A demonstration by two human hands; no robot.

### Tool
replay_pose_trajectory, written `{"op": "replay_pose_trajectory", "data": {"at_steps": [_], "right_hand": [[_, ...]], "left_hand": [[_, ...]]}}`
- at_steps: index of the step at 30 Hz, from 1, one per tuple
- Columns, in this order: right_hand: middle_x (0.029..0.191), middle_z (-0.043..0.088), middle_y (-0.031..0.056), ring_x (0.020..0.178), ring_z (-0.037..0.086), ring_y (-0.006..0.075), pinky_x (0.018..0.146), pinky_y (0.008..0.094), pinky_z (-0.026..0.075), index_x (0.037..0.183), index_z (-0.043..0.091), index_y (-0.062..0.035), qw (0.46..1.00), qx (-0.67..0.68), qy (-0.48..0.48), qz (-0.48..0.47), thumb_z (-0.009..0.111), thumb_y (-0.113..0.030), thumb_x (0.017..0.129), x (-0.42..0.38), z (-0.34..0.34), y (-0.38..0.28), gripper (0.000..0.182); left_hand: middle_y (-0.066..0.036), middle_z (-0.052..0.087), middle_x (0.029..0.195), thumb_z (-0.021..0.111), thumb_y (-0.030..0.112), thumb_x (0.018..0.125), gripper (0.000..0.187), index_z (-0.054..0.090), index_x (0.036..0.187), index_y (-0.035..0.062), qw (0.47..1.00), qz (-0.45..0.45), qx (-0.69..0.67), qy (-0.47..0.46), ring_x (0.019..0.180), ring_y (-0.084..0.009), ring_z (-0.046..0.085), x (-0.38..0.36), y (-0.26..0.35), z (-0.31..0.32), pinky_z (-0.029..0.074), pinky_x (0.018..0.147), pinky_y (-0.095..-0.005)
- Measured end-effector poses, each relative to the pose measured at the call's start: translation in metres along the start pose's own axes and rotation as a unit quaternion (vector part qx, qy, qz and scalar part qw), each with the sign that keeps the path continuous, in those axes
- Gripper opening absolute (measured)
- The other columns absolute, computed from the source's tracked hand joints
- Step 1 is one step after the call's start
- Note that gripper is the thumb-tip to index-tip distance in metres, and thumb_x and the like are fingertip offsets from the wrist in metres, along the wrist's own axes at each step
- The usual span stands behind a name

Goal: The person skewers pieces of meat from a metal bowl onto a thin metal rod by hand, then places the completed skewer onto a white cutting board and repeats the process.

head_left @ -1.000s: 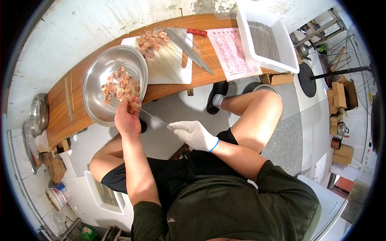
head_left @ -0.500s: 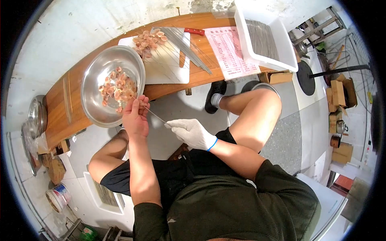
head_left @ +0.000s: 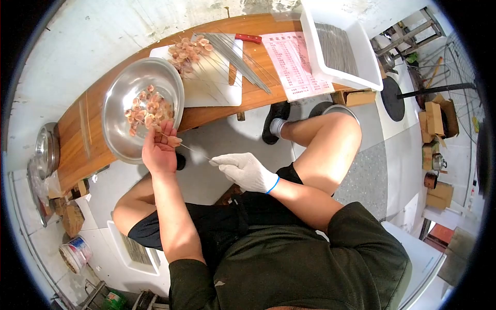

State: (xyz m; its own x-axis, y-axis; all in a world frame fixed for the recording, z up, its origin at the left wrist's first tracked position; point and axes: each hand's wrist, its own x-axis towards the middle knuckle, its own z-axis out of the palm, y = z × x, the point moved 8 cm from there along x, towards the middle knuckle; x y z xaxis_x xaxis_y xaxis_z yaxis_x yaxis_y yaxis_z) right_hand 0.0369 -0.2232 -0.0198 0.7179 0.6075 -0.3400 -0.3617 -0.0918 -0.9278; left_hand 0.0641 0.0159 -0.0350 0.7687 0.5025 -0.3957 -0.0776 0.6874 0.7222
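bare left hand (head_left: 159, 150) fingers pinch pink meat piece (head_left: 173, 139) at round steel bowl (head_left: 120, 101) rim | white-gloved right hand (head_left: 243, 169) grips thin metal skewer (head_left: 192, 151) | skewer axis points left at meat, above floor, off wooden bench (head_left: 98, 135)

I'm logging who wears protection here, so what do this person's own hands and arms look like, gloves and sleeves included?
The right hand wears a white knit glove with a thin blue band at the cuff. The left hand is bare, with no glove. Both forearms are bare; dark olive short sleeves end near the elbows. No watch or jewellery shows.
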Motion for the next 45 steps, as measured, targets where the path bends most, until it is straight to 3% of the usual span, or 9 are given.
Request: {"op": "replay_pose_trajectory", "data": {"at_steps": [13, 24, 28, 31, 33, 38, 41, 45], "right_hand": [[0.107, 0.071, 0.0101, 0.095, 0.061, 0.0102, 0.085, 0.025, 0.049, 0.118, 0.065, 0.0027, 1.0, 0.011, 0.01, 0.017, 0.057, -0.01, 0.091, 0.002, -0.004, 0.009, 0.03], [0.085, 0.065, 0.0016, 0.07, 0.053, 0.007, 0.067, 0.0233, 0.047, 0.118, 0.065, 0.0019, 1.0, 0.004, 0.022, 0.005, 0.057, -0.011, 0.093, 0.002, -0.007, 0.003, 0.03], [0.075, 0.059, -0.0009, 0.066, 0.049, 0.0055, 0.061, 0.0221, 0.044, 0.12, 0.064, 0.0021, 0.998, 0.053, 0.024, 0.011, 0.055, -0.011, 0.094, 0.003, -0.01, 0.001, 0.03], [0.07, 0.054, -0.0016, 0.062, 0.046, 0.0049, 0.056, 0.0214, 0.041, 0.12, 0.063, 0.0032, 0.995, 0.08, 0.048, 0.022, 0.053, -0.011, 0.095, 0.0, -0.021, -0.003, 0.03], [0.068, 0.051, -0.0026, 0.059, 0.042, 0.0041, 0.053, 0.021, 0.037, 0.122, 0.061, 0.0045, 0.995, 0.081, 0.05, 0.011, 0.05, -0.01, 0.097, -0.001, -0.028, -0.004, 0.031], [0.067, 0.047, -0.0044, 0.059, 0.04, 0.0037, 0.053, 0.0206, 0.035, 0.124, 0.059, 0.0051, 0.99, 0.124, 0.047, 0.042, 0.049, -0.011, 0.097, 0.001, -0.029, -0.003, 0.032], [0.068, 0.047, -0.0053, 0.059, 0.039, 0.0033, 0.052, 0.0204, 0.034, 0.124, 0.059, 0.0048, 0.989, 0.13, 0.046, 0.054, 0.05, -0.011, 0.098, 0.004, -0.027, -0.005, 0.032], [0.067, 0.046, -0.0059, 0.059, 0.038, 0.0032, 0.053, 0.0202, 0.034, 0.124, 0.06, 0.0043, 0.991, 0.109, 0.046, 0.061, 0.05, -0.011, 0.098, 0.011, -0.029, -0.002, 0.032]], "left_hand": [[-0.014, 0.066, 0.103, 0.047, 0.025, 0.102, 0.029, 0.055, 0.112, -0.0009, 1.0, 0.0, 0.008, 0.005, 0.093, -0.0262, 0.066, -0.007, -0.015, -0.004, 0.055, 0.084, -0.039], [-0.014, 0.066, 0.103, 0.049, 0.029, 0.102, 0.034, 0.055, 0.115, -0.0018, 0.998, -0.001, 0.068, -0.003, 0.093, -0.0245, 0.066, -0.016, -0.024, 0.012, 0.056, 0.079, -0.0359], [-0.013, 0.066, 0.104, 0.047, 0.025, 0.103, 0.03, 0.056, 0.116, 0.0004, 0.992, -0.014, 0.105, -0.073, 0.097, -0.0256, 0.065, -0.018, -0.024, 0.026, 0.054, 0.084, -0.0373], [-0.012, 0.067, 0.106, 0.046, 0.028, 0.103, 0.034, 0.059, 0.113, -0.0013, 0.99, 0.019, 0.142, 0.012, 0.097, -0.0211, 0.065, 0.004, -0.001, 0.004, 0.054, 0.08, -0.0317], [-0.008, 0.069, 0.101, 0.053, 0.023, 0.101, 0.025, 0.06, 0.114, 0.003, 0.986, 0.042, 0.155, 0.037, 0.091, -0.0171, 0.066, 0.024, 0.032, -0.015, 0.053, 0.077, -0.0282], [-0.006, 0.069, 0.093, 0.057, 0.018, 0.097, 0.018, 0.06, 0.107, 0.0029, 0.934, 0.02, 0.347, 0.078, 0.078, -0.013, 0.065, 0.097, 0.082, -0.079, 0.052, 0.067, -0.024], [-0.007, 0.068, 0.081, 0.059, 0.016, 0.094, 0.018, 0.066, 0.093, -0.0005, 0.819, -0.049, 0.568, 0.065, 0.068, -0.0131, 0.061, 0.124, 0.079, -0.091, 0.049, 0.063, -0.0243], [-0.01, 0.069, 0.082, 0.062, 0.014, 0.087, 0.024, 0.066, 0.102, -0.0049, 0.674, 0.035, 0.738, -0.01, 0.07, -0.017, 0.064, 0.135, 0.066, -0.073, 0.051, 0.068, -0.0298]]}}
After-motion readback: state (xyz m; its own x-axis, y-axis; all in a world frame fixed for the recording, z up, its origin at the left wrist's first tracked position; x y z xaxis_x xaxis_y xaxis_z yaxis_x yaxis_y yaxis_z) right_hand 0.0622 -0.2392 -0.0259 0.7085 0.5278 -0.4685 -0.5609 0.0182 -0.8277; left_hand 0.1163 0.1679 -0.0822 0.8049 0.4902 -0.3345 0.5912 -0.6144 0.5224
